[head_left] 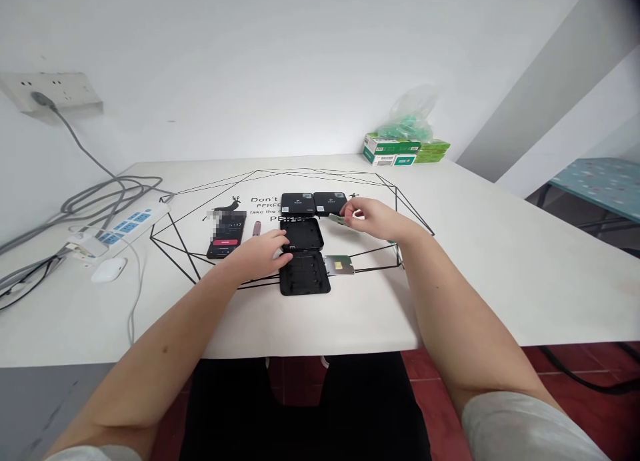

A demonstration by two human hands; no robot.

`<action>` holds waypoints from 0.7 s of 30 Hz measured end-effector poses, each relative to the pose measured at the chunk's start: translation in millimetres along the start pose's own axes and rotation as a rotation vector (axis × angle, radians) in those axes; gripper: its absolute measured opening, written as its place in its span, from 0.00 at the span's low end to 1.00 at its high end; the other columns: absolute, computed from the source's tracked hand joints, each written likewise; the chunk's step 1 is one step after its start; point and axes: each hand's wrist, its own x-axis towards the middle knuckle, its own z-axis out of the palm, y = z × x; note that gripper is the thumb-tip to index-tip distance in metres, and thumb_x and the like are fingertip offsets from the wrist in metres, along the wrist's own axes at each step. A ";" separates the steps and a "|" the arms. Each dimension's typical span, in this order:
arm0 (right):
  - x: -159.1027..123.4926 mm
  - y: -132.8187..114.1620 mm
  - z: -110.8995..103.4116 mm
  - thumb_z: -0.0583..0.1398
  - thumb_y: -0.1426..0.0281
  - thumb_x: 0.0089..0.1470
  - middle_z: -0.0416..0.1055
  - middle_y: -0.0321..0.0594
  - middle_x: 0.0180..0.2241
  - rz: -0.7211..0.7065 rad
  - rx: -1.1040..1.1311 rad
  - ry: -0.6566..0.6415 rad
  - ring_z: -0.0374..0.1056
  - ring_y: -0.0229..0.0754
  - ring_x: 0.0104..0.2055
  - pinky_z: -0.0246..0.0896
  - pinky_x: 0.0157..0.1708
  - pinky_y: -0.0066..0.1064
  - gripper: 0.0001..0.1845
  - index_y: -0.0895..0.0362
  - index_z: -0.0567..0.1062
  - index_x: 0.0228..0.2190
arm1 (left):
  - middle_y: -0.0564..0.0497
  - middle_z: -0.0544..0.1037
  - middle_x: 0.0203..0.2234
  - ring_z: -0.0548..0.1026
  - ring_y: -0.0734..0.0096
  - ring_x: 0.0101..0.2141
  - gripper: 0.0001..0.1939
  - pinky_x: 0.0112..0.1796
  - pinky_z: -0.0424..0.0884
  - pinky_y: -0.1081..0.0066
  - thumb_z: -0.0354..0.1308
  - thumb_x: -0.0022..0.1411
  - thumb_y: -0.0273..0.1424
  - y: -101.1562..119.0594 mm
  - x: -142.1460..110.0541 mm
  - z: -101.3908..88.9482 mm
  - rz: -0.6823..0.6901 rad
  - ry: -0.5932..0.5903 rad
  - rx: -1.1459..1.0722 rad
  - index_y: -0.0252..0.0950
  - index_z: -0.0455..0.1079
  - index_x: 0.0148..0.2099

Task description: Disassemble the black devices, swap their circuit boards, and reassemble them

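Note:
My left hand (267, 251) rests with its fingers apart at the left edge of an opened black plastic case. Its fingertips touch the upper shell (305, 234) and the lower shell (306, 274), both lying hollow side up. To the right, my right hand (369, 217) is closed in a pinch on a small, thin greenish circuit board (339, 219), held just above the table. Beside the lower shell lies a silver metal plate (340, 265) with a yellowish square pad. Two closed black boxes (298, 204) stand side by side behind the shells.
A phone (227, 234) and a small screwdriver-like handle (257, 228) lie left of the shells. Further left are a power strip (133, 224), a white earbud case (109, 269) and coiled cables (115, 187). Green-and-white boxes (393, 147) with a plastic bag stand at the back right.

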 end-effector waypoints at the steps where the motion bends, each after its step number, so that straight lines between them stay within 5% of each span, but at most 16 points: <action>1: -0.2 -3.7 3.0 0.60 0.66 0.59 0.80 0.46 0.48 -0.021 0.026 0.029 0.75 0.50 0.51 0.67 0.51 0.38 0.05 0.53 0.71 0.32 | 0.40 0.71 0.68 0.75 0.46 0.63 0.25 0.58 0.74 0.56 0.49 0.76 0.44 0.5 1.1 -0.5 -0.030 0.023 -0.016 0.36 0.74 0.62; 6: -0.1 -33.0 43.3 0.54 0.66 0.68 0.78 0.53 0.54 -0.214 -0.028 0.054 0.75 0.53 0.55 0.68 0.55 0.45 0.06 0.53 0.68 0.38 | 0.36 0.75 0.66 0.73 0.47 0.65 0.32 0.61 0.71 0.54 0.51 0.75 0.47 2.1 6.7 0.1 -0.203 0.181 -0.192 0.33 0.64 0.72; 10: 0.1 -52.2 74.9 0.53 0.70 0.70 0.77 0.57 0.53 -0.340 -0.186 -0.064 0.73 0.55 0.53 0.69 0.52 0.45 0.06 0.55 0.69 0.40 | 0.40 0.74 0.67 0.72 0.46 0.66 0.34 0.63 0.70 0.54 0.56 0.72 0.47 -1.0 7.8 2.5 -0.158 0.194 -0.303 0.36 0.63 0.73; 16: 5.0 -57.3 85.4 0.53 0.74 0.71 0.78 0.53 0.46 -0.335 -0.325 -0.101 0.71 0.51 0.48 0.68 0.47 0.41 0.07 0.58 0.71 0.42 | 0.44 0.79 0.63 0.69 0.39 0.68 0.33 0.64 0.68 0.48 0.62 0.68 0.50 -4.0 9.7 4.8 -0.131 0.112 -0.235 0.41 0.69 0.69; 21: 6.4 -58.9 90.9 0.57 0.74 0.71 0.76 0.49 0.43 -0.339 -0.382 -0.121 0.71 0.49 0.47 0.66 0.43 0.37 0.04 0.57 0.73 0.42 | 0.43 0.81 0.60 0.76 0.45 0.62 0.25 0.65 0.66 0.48 0.56 0.72 0.43 -1.5 15.6 5.7 -0.098 0.111 -0.207 0.39 0.72 0.65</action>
